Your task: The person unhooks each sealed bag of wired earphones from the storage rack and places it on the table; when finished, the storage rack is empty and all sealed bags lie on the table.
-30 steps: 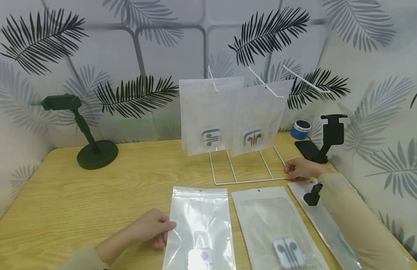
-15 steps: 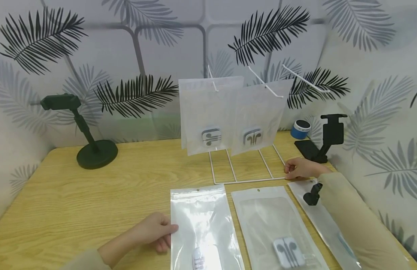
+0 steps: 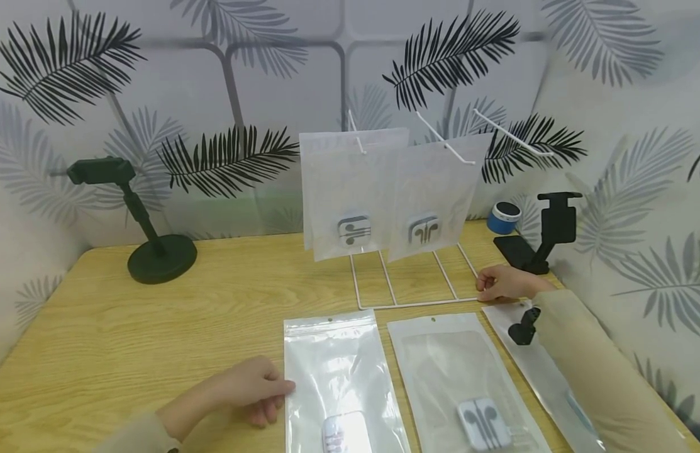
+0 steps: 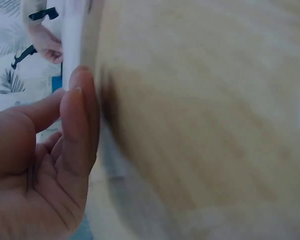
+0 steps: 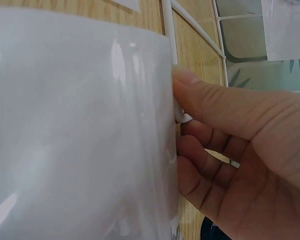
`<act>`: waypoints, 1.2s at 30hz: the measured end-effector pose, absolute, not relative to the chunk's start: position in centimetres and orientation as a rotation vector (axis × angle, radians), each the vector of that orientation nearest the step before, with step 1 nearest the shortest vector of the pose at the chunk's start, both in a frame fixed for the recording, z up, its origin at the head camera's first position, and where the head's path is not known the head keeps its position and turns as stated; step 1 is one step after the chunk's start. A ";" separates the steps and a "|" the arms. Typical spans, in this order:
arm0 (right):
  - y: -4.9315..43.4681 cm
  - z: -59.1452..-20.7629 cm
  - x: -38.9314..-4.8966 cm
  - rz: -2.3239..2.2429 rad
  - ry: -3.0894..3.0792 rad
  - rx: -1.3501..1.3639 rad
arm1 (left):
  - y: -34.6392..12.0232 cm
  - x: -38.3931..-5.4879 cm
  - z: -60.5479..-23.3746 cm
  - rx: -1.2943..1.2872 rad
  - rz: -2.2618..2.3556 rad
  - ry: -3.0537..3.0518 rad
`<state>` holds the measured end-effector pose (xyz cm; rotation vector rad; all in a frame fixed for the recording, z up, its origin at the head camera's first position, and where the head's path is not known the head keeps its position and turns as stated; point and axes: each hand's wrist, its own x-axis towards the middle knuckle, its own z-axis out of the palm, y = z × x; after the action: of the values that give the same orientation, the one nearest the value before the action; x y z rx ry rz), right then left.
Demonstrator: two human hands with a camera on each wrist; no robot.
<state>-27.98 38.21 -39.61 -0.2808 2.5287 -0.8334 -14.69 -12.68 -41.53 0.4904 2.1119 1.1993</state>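
Observation:
In the head view, my left hand (image 3: 253, 387) pinches the left edge of a clear zip bag (image 3: 321, 358), thumb on top. A white case (image 3: 350, 433) shows inside its lower part. The left wrist view has the thumb and fingertips (image 4: 76, 112) meeting at that bag's edge. My right hand (image 3: 505, 282) grips the front right corner of a white wire display rack (image 3: 417, 305), its fingers curled at the wire. The right wrist view shows the thumb on the wire and a shiny bag (image 5: 80, 125) close beside the fingers.
A second zip bag (image 3: 440, 358) with earphones lies in the middle, and a third (image 3: 539, 365) runs partly under the right sleeve. Bagged earphones (image 3: 355, 189) hang from two rack hooks. A dark green stand (image 3: 163, 258), a black phone stand (image 3: 558, 226) and a blue cylinder (image 3: 504, 217) stand behind.
The left zip bag has turned slightly: its top edge went left and its lower part right. My left hand moved a little with it. The right hand stays at the rack corner.

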 end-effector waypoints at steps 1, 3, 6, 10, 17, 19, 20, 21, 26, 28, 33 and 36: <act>38.2 -39.7 -28.0 -0.834 2.530 -0.287 | -12.9 -14.8 -41.3 0.516 1.173 2.115; 38.3 -39.7 -28.0 -0.830 2.535 -0.298 | -13.2 -15.1 -40.8 0.554 1.139 2.115; 38.3 -39.7 -28.1 -0.826 2.541 -0.306 | -13.4 -15.7 -39.8 0.592 1.142 2.103; 38.3 -39.6 -28.0 -0.823 2.542 -0.301 | -12.9 -17.0 -38.1 0.652 1.192 2.098; 38.2 -39.5 -27.9 -0.831 2.531 -0.313 | -10.6 -19.4 -34.3 0.825 1.261 2.186; 38.1 -39.5 -27.8 -0.825 2.532 -0.312 | -9.7 -20.2 -33.2 0.852 1.288 2.219; 38.1 -39.5 -27.8 -0.818 2.534 -0.307 | -9.3 -20.6 -32.6 0.864 1.307 2.232; 38.0 -39.5 -27.8 -0.810 2.537 -0.311 | -8.8 -21.0 -32.1 0.874 1.327 2.242; 38.0 -39.4 -27.8 -0.781 2.545 -0.312 | -6.0 -23.0 -30.4 0.895 1.467 2.274; 38.0 -39.4 -27.8 -0.774 2.548 -0.325 | -4.8 -23.8 -30.0 0.882 1.535 2.280; 38.1 -39.5 -28.0 -0.770 2.555 -0.357 | -2.1 -25.7 -29.6 0.851 1.680 2.321; 38.3 -39.6 -28.1 -0.772 2.554 -0.360 | -0.8 -26.9 -29.5 0.843 1.731 2.376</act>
<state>-28.09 38.26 -39.57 -0.3597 2.5540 -0.7721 -26.88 -0.79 -29.50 0.8431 2.3763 1.7305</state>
